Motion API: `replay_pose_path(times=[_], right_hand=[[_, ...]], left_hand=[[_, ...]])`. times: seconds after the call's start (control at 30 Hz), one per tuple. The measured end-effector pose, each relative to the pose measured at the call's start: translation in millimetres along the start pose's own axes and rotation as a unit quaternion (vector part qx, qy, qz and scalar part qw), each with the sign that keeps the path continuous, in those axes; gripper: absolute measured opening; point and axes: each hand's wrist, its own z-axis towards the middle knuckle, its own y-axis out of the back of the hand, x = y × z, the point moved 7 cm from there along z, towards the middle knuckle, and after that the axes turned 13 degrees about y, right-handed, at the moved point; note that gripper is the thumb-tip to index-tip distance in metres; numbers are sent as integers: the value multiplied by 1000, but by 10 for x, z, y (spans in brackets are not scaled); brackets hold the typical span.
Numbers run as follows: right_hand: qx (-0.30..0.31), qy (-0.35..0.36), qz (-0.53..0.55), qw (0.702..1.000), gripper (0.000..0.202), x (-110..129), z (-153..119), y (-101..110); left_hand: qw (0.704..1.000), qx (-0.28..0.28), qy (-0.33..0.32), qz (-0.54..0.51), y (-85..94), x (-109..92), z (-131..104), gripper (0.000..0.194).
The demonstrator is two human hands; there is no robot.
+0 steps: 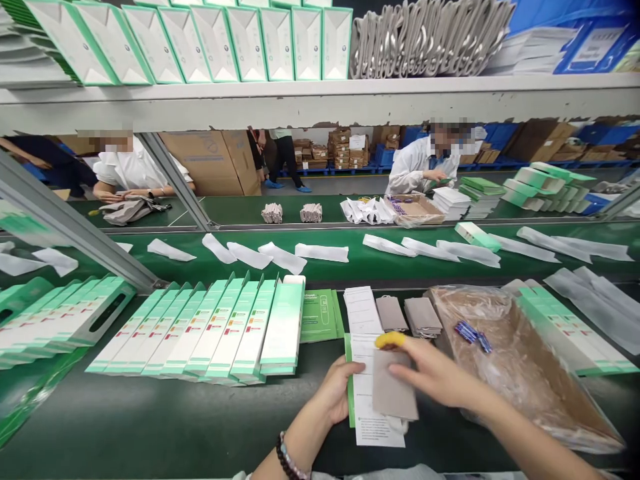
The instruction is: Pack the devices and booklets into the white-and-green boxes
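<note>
My left hand (pixel 334 392), with a beaded bracelet on its wrist, grips a green booklet (pixel 351 407) and a printed white leaflet (pixel 377 433) by their left edge. Over the leaflet lies a folded grey fabric pouch (pixel 390 397), held by my right hand (pixel 433 370), its fingers closed at the pouch's upper and right side. A yellow finger cover (pixel 390 340) is on one of those fingers. A small white piece pokes out beneath the pouch. Just behind are a stack of leaflets (pixel 363 310) and two stacks of grey pouches (pixel 423 317).
To the right, a plastic-lined cardboard tray (pixel 560 407) holds several batteries (pixel 473 333). Green-and-white boxes (pixel 215 333) lean in a row at left, beside green booklets (pixel 320 313). White sleeves (pixel 320 252) lie along the belt. Two people sit opposite; a shelf (pixel 300 103) crosses overhead.
</note>
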Motion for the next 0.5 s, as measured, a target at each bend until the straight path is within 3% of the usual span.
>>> replay_pose_path(times=[0.1, 0.23, 0.33, 0.5], right_hand=[[10, 59, -113, 992, 36, 93, 171, -314], [15, 117, -248, 962, 37, -46, 296, -400], [46, 117, -249, 960, 38, -118, 387, -430], [84, 125, -248, 957, 39, -114, 619, -477]], left_hand=[[1000, 5, -9, -2, -49, -10, -7, 24], [999, 32, -29, 10, -84, -61, -62, 39], [997, 55, -37, 42, -105, -147, -69, 51], [998, 17, -55, 34, 45, -316, 80, 48]])
